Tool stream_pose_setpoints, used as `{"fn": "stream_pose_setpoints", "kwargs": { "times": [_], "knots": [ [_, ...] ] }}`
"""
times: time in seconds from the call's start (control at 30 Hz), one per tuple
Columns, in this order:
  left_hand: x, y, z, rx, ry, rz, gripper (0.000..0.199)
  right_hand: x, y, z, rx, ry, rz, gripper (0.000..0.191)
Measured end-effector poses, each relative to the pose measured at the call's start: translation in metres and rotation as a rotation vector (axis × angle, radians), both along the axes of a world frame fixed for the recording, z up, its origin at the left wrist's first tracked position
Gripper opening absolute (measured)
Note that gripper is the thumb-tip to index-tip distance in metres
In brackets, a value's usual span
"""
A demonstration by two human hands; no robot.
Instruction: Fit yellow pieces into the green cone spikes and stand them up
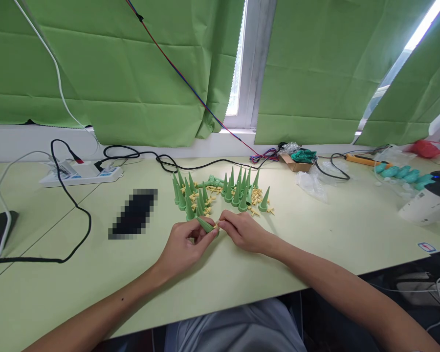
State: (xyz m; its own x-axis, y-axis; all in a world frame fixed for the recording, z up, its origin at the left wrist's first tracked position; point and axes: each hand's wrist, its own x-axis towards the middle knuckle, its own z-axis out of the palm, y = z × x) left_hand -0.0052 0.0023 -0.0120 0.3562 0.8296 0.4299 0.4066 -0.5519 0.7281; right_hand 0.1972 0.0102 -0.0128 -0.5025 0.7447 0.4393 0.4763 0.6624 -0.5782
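Green cone (204, 224): was gripped by the left hand (185, 244), above the tabletop (242, 286).
Yellow piece (216, 226): was pinched by the right hand (244, 232) at the cone's wide end; fitting was seemingly underway, steady alignment apparently required.
Standing cones (264, 201): were grouped beyond, among loose yellow bits (254, 211).

Pale green table (352, 234), upright green cones (264, 200), yellow pieces (257, 197), white power strip (78, 181), black cable (33, 261).

The cones (264, 201) are plain green and the small pieces (256, 196) among them pale yellow, on a pale yellow-green table (242, 288). The far curtains (132, 73) are plain green, the power strip (66, 182) at left white, and at far right a bag (427, 149) is red, lumpy items (403, 173) teal.
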Motion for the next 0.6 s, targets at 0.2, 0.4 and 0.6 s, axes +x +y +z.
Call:
{"fn": "stream_pose_setpoints", "kwargs": {
  "times": [0.2,0.4,0.6],
  "knots": [
    [-0.0006,0.0004,-0.0028,0.126,0.052,0.014,0.015,0.0000,0.0010,-0.0015,0.009,-0.019,-0.008,0.019],
    [-0.0003,0.0017,-0.0047,0.380,0.071,-0.012,0.011,0.0000,0.0009,-0.0040,0.017,-0.066,-0.026,0.021],
    [-0.0022,0.0024,-0.0058,0.463,0.128,-0.040,0.012,0.0002,0.0023,-0.0059,0.017,-0.099,-0.035,0.023]
  ]
}}
